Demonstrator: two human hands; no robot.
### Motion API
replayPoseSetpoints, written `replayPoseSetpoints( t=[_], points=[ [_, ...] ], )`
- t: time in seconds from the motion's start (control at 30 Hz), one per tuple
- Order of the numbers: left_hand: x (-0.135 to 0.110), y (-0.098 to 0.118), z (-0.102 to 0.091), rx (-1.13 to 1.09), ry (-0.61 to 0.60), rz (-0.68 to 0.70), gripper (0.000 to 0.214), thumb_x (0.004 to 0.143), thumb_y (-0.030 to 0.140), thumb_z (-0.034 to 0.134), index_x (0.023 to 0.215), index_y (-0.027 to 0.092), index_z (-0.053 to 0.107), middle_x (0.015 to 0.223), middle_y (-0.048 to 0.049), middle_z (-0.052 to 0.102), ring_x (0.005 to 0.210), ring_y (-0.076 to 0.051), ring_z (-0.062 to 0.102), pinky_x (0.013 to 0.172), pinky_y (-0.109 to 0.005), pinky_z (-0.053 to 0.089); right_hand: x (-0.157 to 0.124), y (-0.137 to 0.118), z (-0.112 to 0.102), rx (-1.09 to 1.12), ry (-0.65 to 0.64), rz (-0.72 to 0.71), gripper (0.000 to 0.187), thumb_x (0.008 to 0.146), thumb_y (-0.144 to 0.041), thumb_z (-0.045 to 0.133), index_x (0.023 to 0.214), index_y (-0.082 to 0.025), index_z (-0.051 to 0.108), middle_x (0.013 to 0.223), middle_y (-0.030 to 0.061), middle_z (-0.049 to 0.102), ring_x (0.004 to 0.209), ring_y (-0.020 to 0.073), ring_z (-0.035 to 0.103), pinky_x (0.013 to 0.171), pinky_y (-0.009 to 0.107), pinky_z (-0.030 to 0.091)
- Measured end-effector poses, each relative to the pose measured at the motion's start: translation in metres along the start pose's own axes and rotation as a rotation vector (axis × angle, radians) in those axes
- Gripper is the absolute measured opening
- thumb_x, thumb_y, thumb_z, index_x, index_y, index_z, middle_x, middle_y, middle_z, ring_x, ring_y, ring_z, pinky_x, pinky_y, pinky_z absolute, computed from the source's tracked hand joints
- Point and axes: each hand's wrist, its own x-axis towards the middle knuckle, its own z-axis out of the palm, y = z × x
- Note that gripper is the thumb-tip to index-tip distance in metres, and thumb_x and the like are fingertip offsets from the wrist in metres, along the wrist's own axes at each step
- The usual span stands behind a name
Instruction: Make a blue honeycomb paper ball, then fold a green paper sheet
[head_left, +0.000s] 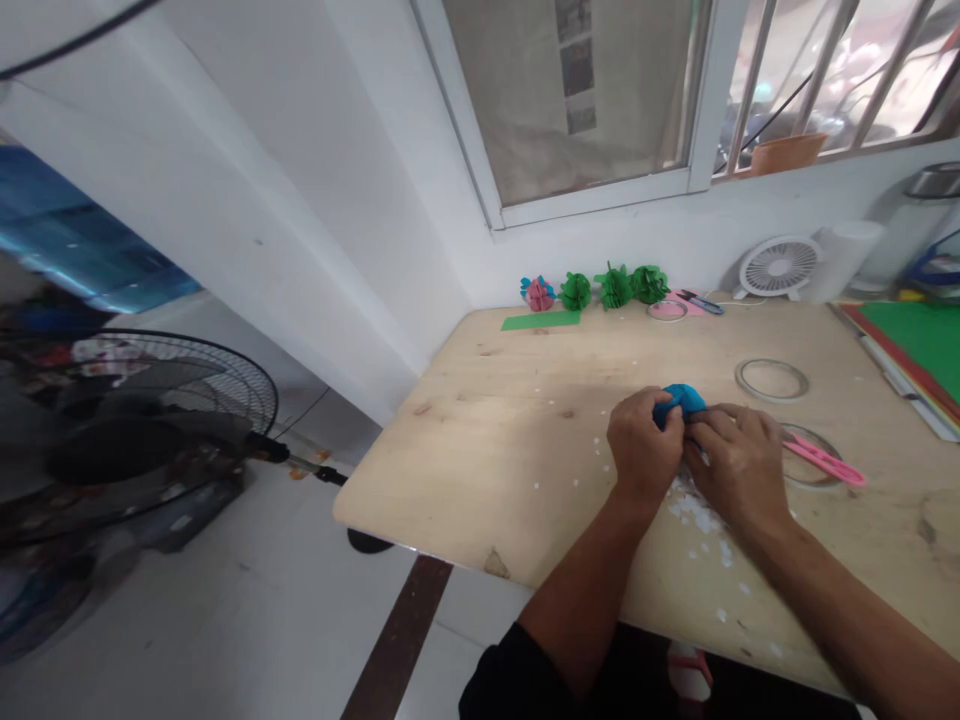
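Above the wooden table (480,430), both hands close around a blue folded paper piece (680,398). My left hand (642,440) grips it from the left, thumb on its near side. From the right, my right hand (739,460) has its fingers bent against the paper's lower edge; its fingertips are partly hidden. White paper scraps (697,515) lie on the tabletop below the hands. Just right of my right hand, a pink-handled tool (825,460) rests across a tape-like ring (812,484).
Along the wall stand several green paper balls (615,287) and a pink-and-blue one (538,293), behind a green paper strip (540,321). Another ring (772,380) lies at right, near stacked coloured sheets (915,340). A small white fan (780,266) stands at the back; a large black fan (150,430) is left.
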Motion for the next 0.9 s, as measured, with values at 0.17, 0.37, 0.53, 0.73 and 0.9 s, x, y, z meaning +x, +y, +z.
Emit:
replayPoseSetpoints(
  t=[0.17, 0.37, 0.53, 0.73, 0.9],
  points=[
    [-0.0001, -0.0001, -0.0002, -0.017, 0.003, 0.016, 0.018, 0.078, 0.008, 0.067, 0.09, 0.021, 0.071, 0.101, -0.0048, 0.077, 0.101, -0.021, 0.072, 0.097, -0.037, 0.055, -0.0005, -0.0006, 0.0002, -0.003, 0.002, 0.016, 0.019, 0.092, -0.02, 0.058, 0.075, -0.02, 0.066, 0.085, 0.0041, 0.073, 0.088, 0.0247, 0.058, 0.082, 0.041, 0.034],
    [-0.0003, -0.0004, -0.0002, -0.036, 0.007, 0.018, 0.015, 0.079, 0.011, 0.068, 0.091, 0.019, 0.071, 0.105, -0.0075, 0.077, 0.105, -0.022, 0.071, 0.099, -0.039, 0.054, -0.0003, -0.0007, -0.0001, -0.007, 0.003, 0.002, 0.018, 0.091, -0.02, 0.059, 0.075, -0.021, 0.067, 0.084, 0.0044, 0.073, 0.088, 0.0247, 0.058, 0.082, 0.04, 0.034],
    [-0.0006, 0.0003, 0.0009, -0.074, 0.008, 0.006, 0.014, 0.078, 0.01, 0.069, 0.087, 0.02, 0.071, 0.107, -0.0066, 0.076, 0.105, -0.021, 0.071, 0.1, -0.039, 0.054, 0.0009, -0.0013, -0.0003, -0.007, 0.001, -0.001, 0.018, 0.091, -0.02, 0.059, 0.075, -0.021, 0.067, 0.083, 0.0043, 0.073, 0.089, 0.025, 0.058, 0.082, 0.041, 0.033],
    [0.0017, -0.0013, 0.0026, -0.119, 0.018, -0.059, 0.012, 0.077, 0.009, 0.068, 0.082, 0.02, 0.068, 0.103, -0.0054, 0.076, 0.103, -0.02, 0.071, 0.098, -0.036, 0.054, 0.0007, -0.0025, -0.0004, 0.005, 0.0, 0.002, 0.016, 0.09, -0.019, 0.06, 0.076, -0.02, 0.068, 0.085, 0.0041, 0.074, 0.09, 0.0248, 0.058, 0.083, 0.041, 0.033],
    [0.0031, -0.0039, 0.0027, -0.09, 0.012, -0.087, 0.014, 0.079, 0.008, 0.063, 0.079, 0.021, 0.066, 0.1, -0.0039, 0.076, 0.1, -0.02, 0.071, 0.096, -0.035, 0.054, 0.0004, -0.0026, 0.0009, 0.015, -0.005, 0.005, 0.016, 0.089, -0.017, 0.06, 0.075, -0.021, 0.068, 0.085, 0.0033, 0.074, 0.09, 0.0246, 0.057, 0.083, 0.041, 0.032]
  ],
)
